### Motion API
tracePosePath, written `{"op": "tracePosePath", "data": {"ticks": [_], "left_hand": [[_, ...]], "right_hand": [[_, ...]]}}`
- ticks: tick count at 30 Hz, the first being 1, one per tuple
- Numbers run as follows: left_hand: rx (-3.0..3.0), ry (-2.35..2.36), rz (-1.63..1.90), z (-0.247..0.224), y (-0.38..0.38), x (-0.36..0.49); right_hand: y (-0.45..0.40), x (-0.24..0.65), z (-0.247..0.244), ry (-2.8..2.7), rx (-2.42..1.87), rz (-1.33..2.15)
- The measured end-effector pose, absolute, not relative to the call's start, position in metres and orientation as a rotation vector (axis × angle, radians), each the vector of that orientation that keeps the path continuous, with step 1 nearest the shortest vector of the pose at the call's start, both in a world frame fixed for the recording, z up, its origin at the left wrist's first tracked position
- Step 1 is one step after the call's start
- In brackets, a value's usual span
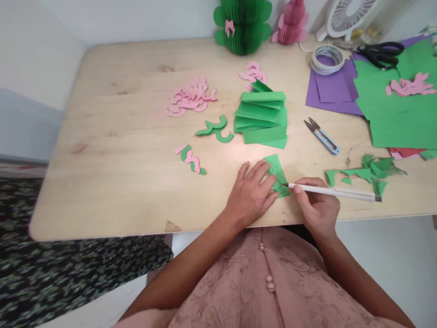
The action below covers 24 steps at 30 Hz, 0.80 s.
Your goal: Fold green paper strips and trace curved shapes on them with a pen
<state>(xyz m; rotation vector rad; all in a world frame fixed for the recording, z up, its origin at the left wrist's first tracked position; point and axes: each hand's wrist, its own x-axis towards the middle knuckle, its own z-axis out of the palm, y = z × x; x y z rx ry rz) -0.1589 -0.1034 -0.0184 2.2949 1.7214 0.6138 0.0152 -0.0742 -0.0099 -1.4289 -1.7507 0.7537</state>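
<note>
A person's left hand [252,193] lies palm down with fingers slightly spread, pressing a green slip [281,176] onto the counter [123,182]. The right hand [317,207] pinches a white pen [341,192] between thumb and fingers, its dark tip touching curved lines on the slip. The slip lies between the hands, partly under the left fingers.

Both hands are close to the counter's front edge, which runs just in front of the person's pink top [246,282]. Left of the left hand, a broad stretch of wood reaches a rounded corner. Ahead is tighter: a fanned green stack [261,118] sits just beyond the left fingertips, with green cutouts [216,128] and a pink pile [191,96] ahead and to the left. Right of the right hand lie green scraps [375,171], near the pen's far end; blue snips [322,137] lie ahead. Farther off, purple sheets [336,89] carry a tape roll [319,67], and green sheets [403,123] spread rightward, black scissors [378,54] at their top.

The counter is pale wood with darker knots. Well beyond the hands, a green paper figure [244,27], a smaller pink figure [291,27] and a white fan [351,18] stand before a pale wall [153,18]. Below the left forearm shows a dark patterned surface [27,255], floor or cloth, hard to tell.
</note>
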Motion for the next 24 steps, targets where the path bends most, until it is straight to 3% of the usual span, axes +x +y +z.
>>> {"op": "tracePosePath", "data": {"ticks": [6, 16, 24], "left_hand": [[2.271, 1.726, 0.627, -0.021, -0.104, -0.158], [2.236, 1.742, 0.638, -0.024, -0.106, -0.158], [2.256, 1.753, 0.628, -0.026, -0.106, -0.157]], "right_hand": [[-0.075, 0.018, -0.021, -1.794, -1.416, 0.806], [-0.075, 0.016, -0.015, -2.027, -1.358, 0.542], [-0.075, 0.019, -0.021, -1.939, -1.355, 0.671]]}}
